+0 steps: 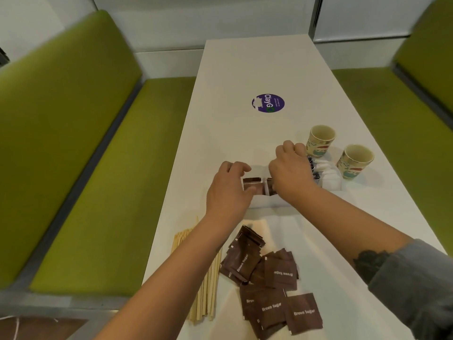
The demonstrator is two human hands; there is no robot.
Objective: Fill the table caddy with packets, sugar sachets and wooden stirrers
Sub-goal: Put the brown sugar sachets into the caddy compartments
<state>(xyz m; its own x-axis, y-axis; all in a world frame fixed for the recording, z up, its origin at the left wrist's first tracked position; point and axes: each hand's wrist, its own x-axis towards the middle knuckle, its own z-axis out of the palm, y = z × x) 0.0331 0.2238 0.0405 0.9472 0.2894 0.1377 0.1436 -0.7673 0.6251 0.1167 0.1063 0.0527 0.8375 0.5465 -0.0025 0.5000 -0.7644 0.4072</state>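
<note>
A white table caddy (266, 201) sits mid-table, with brown sugar sachets (253, 184) upright in its left compartments and dark and white packets (318, 171) at its right end. My left hand (226, 186) reaches over the caddy's left end, fingers curled around the sachets standing there. My right hand (290, 168) hovers over the middle of the caddy with fingers curled down into it; what they hold is hidden. Loose brown sugar sachets (274, 283) lie near the table's front. Wooden stirrers (206, 290) lie in a bundle at the left edge, partly under my left forearm.
Two patterned paper cups (320, 141) (355, 161) stand right of the caddy. A purple round sticker (268, 103) marks the white table (257, 65) farther back. Green bench seats (103, 182) flank both sides. A white napkin (259, 224) lies under the loose sachets.
</note>
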